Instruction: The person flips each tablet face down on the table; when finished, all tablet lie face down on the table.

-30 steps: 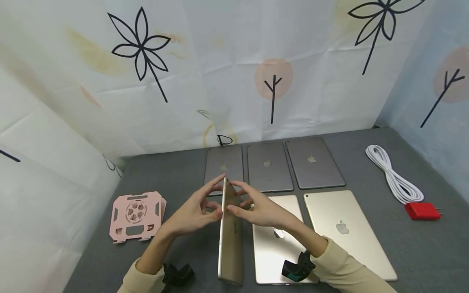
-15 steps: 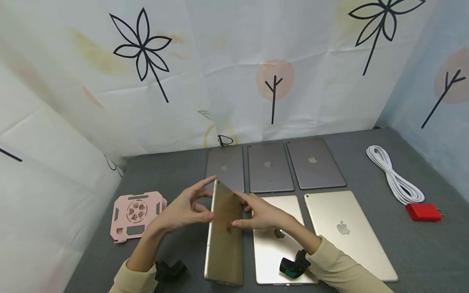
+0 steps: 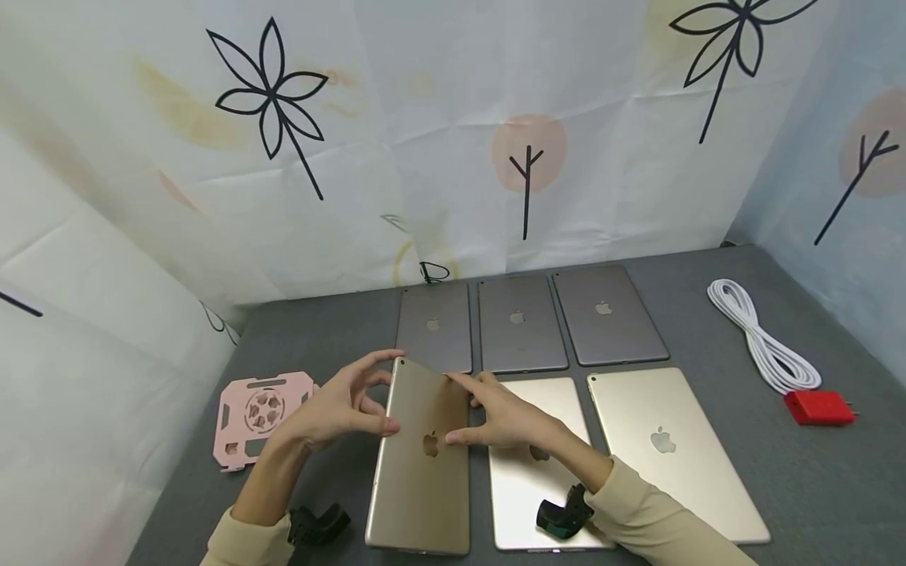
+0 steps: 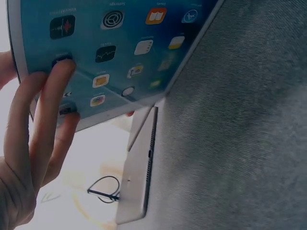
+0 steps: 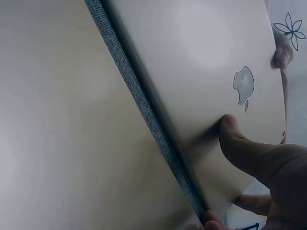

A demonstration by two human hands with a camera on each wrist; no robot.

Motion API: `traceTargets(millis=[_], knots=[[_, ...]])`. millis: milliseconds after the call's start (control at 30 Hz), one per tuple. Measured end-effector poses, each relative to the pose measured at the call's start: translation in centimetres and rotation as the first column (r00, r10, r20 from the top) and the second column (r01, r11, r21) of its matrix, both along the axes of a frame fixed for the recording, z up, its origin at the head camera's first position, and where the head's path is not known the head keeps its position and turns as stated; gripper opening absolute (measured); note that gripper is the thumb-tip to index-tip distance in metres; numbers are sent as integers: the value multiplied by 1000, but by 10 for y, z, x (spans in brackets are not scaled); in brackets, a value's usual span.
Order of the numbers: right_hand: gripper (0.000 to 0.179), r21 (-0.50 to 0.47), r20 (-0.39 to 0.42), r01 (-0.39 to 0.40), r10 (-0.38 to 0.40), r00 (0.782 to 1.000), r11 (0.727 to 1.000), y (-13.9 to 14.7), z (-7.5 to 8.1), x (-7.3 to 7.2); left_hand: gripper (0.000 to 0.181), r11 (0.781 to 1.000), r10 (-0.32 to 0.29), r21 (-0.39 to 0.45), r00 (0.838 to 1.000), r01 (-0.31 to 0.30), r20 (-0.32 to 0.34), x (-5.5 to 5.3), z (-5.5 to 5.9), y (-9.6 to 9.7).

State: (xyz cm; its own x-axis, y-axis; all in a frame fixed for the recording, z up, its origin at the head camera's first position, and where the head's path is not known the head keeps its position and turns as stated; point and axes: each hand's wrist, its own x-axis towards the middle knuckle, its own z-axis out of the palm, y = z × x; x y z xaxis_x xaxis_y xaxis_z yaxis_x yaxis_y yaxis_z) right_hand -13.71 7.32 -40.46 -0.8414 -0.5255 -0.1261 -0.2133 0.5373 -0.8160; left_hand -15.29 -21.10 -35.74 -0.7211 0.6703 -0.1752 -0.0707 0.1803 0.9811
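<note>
Fingers of my left hand [image 3: 340, 405] and right hand [image 3: 504, 420] pinched the tilted gold tablet [image 3: 422, 464], Apple logo up, beside another gold tablet [image 3: 527, 479] on the grey table [image 3: 814, 479].

From the head we look forward and down over the grey felt-covered desk [image 3: 708, 503]. Our left wrist view sits close under the tilted gold tablet [image 4: 115, 48], facing its lit screen; our right wrist view sits close above its back [image 5: 206, 62].
</note>
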Motion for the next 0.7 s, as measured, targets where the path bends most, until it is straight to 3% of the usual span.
traceTargets(millis=[200, 467, 600, 700], knots=[[91, 3, 15, 61, -61, 998, 998, -2, -1, 0, 93, 999, 18, 49, 1000, -19, 18, 2, -8, -7], [86, -3, -13, 72, -72, 997, 997, -5, -2, 0, 93, 995, 17, 94, 1000, -20, 25, 4, -16, -17], [85, -8, -13, 113, -113, 994, 994, -7, -2, 1, 98, 998, 11, 60, 1000, -12, 21, 4, -19, -19], [85, 3, -23, 143, -143, 989, 990, -8, -2, 1, 99, 1000, 6, -15, 1000, -6, -22, 2, -23, -20]])
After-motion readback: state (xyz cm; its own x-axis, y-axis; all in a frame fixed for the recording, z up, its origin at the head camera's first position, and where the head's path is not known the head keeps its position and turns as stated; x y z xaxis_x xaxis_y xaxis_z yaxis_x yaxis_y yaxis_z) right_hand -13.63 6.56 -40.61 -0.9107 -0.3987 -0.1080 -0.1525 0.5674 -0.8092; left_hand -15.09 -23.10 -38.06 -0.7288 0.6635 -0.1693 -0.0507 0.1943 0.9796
